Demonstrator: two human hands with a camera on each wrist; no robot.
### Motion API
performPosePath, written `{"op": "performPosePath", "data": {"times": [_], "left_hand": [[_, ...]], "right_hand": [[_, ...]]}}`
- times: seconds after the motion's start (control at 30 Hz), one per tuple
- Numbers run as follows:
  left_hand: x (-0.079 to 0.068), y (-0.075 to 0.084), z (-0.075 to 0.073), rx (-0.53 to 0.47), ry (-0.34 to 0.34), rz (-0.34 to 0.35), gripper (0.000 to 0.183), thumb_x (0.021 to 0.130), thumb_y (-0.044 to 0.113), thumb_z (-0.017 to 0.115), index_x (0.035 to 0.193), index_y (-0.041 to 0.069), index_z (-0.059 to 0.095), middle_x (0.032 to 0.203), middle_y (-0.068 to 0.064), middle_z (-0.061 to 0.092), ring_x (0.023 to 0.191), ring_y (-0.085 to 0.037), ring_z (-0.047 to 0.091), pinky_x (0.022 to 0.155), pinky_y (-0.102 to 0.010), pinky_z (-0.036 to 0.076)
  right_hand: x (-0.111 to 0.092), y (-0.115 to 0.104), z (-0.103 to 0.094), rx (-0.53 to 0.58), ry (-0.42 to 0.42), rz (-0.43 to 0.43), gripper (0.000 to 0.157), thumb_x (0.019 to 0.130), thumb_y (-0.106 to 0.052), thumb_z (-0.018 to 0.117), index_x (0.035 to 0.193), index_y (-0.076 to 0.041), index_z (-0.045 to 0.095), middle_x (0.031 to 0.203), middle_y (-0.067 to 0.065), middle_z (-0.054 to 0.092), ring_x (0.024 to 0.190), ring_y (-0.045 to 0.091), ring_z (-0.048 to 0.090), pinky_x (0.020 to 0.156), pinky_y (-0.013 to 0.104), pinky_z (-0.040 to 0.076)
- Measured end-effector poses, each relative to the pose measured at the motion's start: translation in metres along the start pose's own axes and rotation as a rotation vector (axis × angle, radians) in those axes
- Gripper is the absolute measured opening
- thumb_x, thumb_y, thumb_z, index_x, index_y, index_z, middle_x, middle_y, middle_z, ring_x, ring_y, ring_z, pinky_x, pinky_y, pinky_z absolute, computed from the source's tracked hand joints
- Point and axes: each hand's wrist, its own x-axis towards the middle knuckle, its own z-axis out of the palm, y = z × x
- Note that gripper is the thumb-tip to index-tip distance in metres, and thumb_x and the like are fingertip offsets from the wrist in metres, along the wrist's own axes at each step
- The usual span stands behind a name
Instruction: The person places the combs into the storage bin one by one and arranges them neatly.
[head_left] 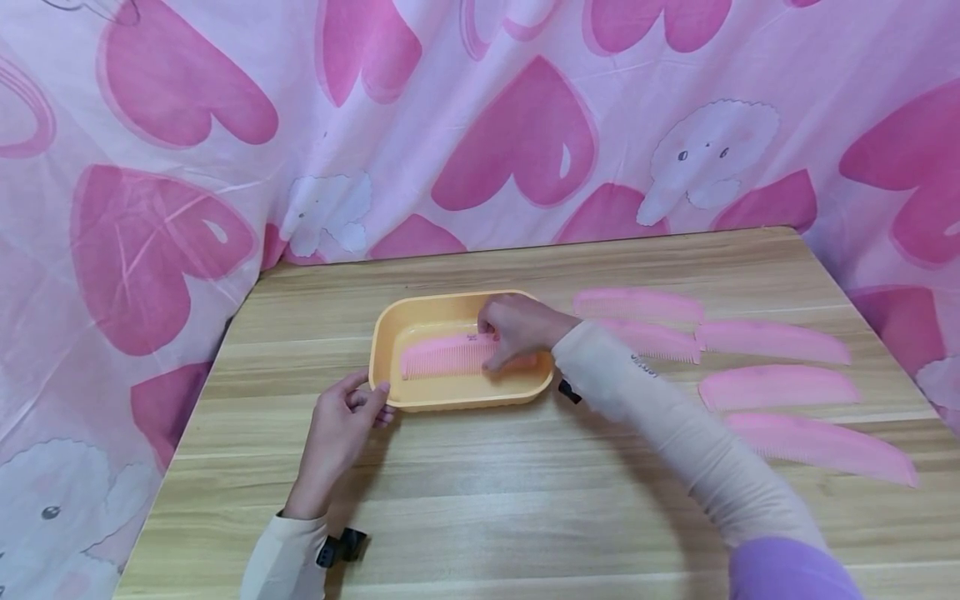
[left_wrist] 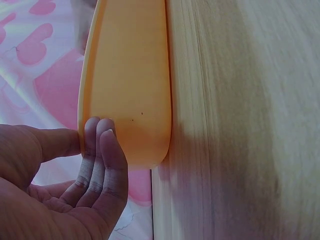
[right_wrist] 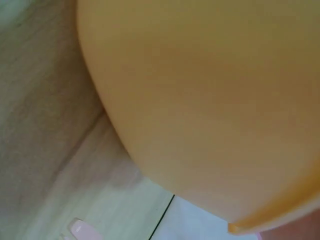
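Comb (head_left: 435,357) lies in the yellow tray (head_left: 457,405); I see my right hand (head_left: 517,327) pinching it. My left hand (head_left: 345,425) pinches the tray's near left corner. Five more combs (head_left: 783,386) lie toward the right edge of the table (head_left: 525,500).

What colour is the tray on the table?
The tray is light orange, clearest in the head view.

Five combs (head_left: 780,387) lie right of the tray (head_left: 420,313) containing one comb (head_left: 442,350)
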Motion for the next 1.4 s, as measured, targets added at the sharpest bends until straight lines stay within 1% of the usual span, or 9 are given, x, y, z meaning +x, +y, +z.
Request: {"op": "performPosePath", "data": {"times": [0.17, 0.37, 0.5, 0.63, 0.8, 1.03, 1.1, 1.23, 1.4], "left_hand": [[-0.001, 0.001, 0.0, -0.006, 0.001, -0.003, 0.043, 0.102, 0.011, 0.062, 0.139, -0.008, 0.052, 0.084, -0.015, 0.073, 0.073, -0.015, 0.071, 0.069, -0.025, 0.062], [-0.002, 0.002, 0.0, -0.003, 0.005, -0.009, 0.044, 0.102, 0.012, 0.062, 0.139, -0.008, 0.052, 0.085, -0.016, 0.073, 0.073, -0.015, 0.07, 0.068, -0.024, 0.062], [-0.002, 0.002, 0.0, -0.008, 0.006, -0.01, 0.044, 0.102, 0.012, 0.062, 0.14, -0.007, 0.051, 0.085, -0.016, 0.073, 0.074, -0.015, 0.07, 0.068, -0.025, 0.062], [-0.001, 0.002, 0.0, -0.005, 0.008, -0.004, 0.044, 0.102, 0.012, 0.062, 0.14, -0.007, 0.052, 0.086, -0.016, 0.073, 0.074, -0.016, 0.07, 0.068, -0.024, 0.062], [0.0, 0.002, 0.001, 0.001, 0.009, -0.002, 0.044, 0.102, 0.012, 0.062, 0.14, -0.007, 0.052, 0.085, -0.015, 0.074, 0.072, -0.015, 0.07, 0.067, -0.024, 0.062], [0.001, 0.001, 0.002, -0.001, 0.008, -0.003, 0.044, 0.102, 0.012, 0.063, 0.14, -0.007, 0.052, 0.084, -0.015, 0.073, 0.073, -0.017, 0.071, 0.067, -0.025, 0.062], [0.001, 0.001, 0.002, -0.002, 0.007, -0.001, 0.043, 0.102, 0.012, 0.063, 0.139, -0.007, 0.052, 0.084, -0.015, 0.073, 0.073, -0.016, 0.071, 0.067, -0.025, 0.062], [0.001, 0.001, 0.001, 0.008, 0.008, 0.001, 0.043, 0.102, 0.012, 0.062, 0.139, -0.007, 0.053, 0.084, -0.015, 0.074, 0.073, -0.015, 0.07, 0.067, -0.024, 0.062], [0.0, 0.001, 0.0, 0.008, 0.006, -0.002, 0.044, 0.102, 0.013, 0.063, 0.14, -0.007, 0.051, 0.085, -0.015, 0.073, 0.073, -0.015, 0.07, 0.068, -0.024, 0.062]], "right_hand": [[0.002, 0.0, 0.004, -0.033, 0.0, -0.004, 0.047, 0.071, -0.036, 0.089, 0.098, -0.003, 0.071, 0.084, 0.002, 0.061, 0.081, 0.018, 0.052, 0.073, 0.029, 0.047], [0.003, 0.001, 0.007, -0.042, -0.026, 0.02, 0.046, 0.073, -0.036, 0.089, 0.099, -0.004, 0.07, 0.088, 0.002, 0.059, 0.083, 0.017, 0.051, 0.073, 0.029, 0.046], [0.001, 0.0, 0.006, -0.029, -0.041, 0.03, 0.045, 0.076, -0.035, 0.087, 0.102, -0.003, 0.07, 0.099, 0.006, 0.061, 0.088, 0.019, 0.053, 0.077, 0.029, 0.047], [-0.005, -0.002, 0.001, 0.001, -0.03, 0.033, 0.05, 0.08, -0.034, 0.086, 0.112, -0.001, 0.07, 0.116, 0.009, 0.063, 0.099, 0.021, 0.057, 0.089, 0.032, 0.05], [-0.019, -0.001, -0.012, 0.091, 0.013, 0.04, 0.058, 0.083, -0.031, 0.086, 0.126, 0.002, 0.066, 0.127, 0.011, 0.062, 0.109, 0.025, 0.061, 0.098, 0.036, 0.052], [-0.049, 0.011, -0.036, 0.147, 0.132, 0.013, 0.061, 0.084, -0.033, 0.085, 0.128, 0.004, 0.065, 0.13, 0.015, 0.061, 0.113, 0.032, 0.062, 0.098, 0.042, 0.053], [-0.06, 0.016, -0.042, 0.155, 0.159, 0.024, 0.061, 0.084, -0.035, 0.085, 0.129, 0.003, 0.065, 0.131, 0.014, 0.06, 0.113, 0.032, 0.061, 0.097, 0.043, 0.054], [-0.08, 0.03, -0.049, 0.157, 0.213, 0.063, 0.061, 0.084, -0.036, 0.085, 0.129, 0.0, 0.065, 0.127, 0.013, 0.061, 0.114, 0.031, 0.06, 0.095, 0.047, 0.054], [-0.104, 0.051, -0.05, 0.173, 0.261, 0.156, 0.062, 0.081, -0.036, 0.087, 0.128, -0.001, 0.065, 0.125, 0.013, 0.064, 0.113, 0.032, 0.06, 0.095, 0.05, 0.054]]}}
